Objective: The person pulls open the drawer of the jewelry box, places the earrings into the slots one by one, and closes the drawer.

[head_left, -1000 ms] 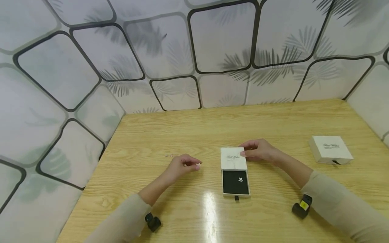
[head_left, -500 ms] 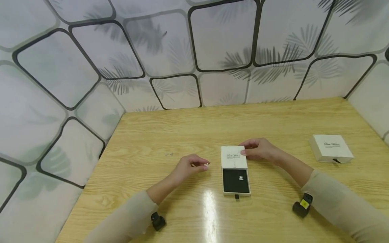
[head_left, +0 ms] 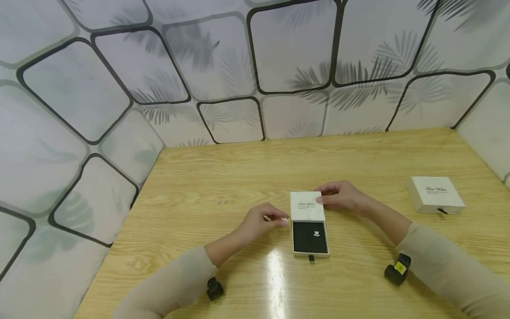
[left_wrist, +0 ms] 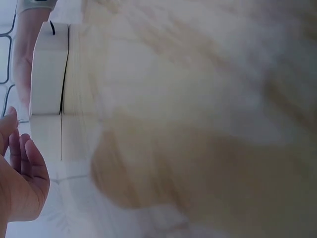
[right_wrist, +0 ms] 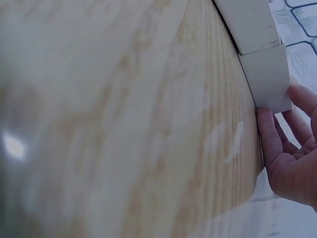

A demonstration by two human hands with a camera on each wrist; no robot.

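Both hands work at a small white sliding box [head_left: 308, 223] near the middle of the worktop [head_left: 239, 173]. Left hand [head_left: 263, 221], fingers curled, pinches a tiny pale earring-like piece [head_left: 283, 219] between thumb and forefinger; its fingertips now lie just beside the left edge of the box, whereas a second ago they hung well to the left of it. Over that second the hand travels rightward with the piece, which suggests the piece is being brought to the box rather than set down on the bare wood. Right hand [head_left: 338, 197] grips the far right corner of the box sleeve [head_left: 307, 206], fingers curled over its edge, and has not shifted. The black-lined drawer [head_left: 310, 238] stands pulled out toward the near side, with one small silvery piece [head_left: 316, 233] already lying on its lining. A faint small object [head_left: 222, 202] lies on the wood to the left, well apart from the hands. A second white box [head_left: 435, 194], closed, sits at the right of the worktop. The left wrist view is blurred.
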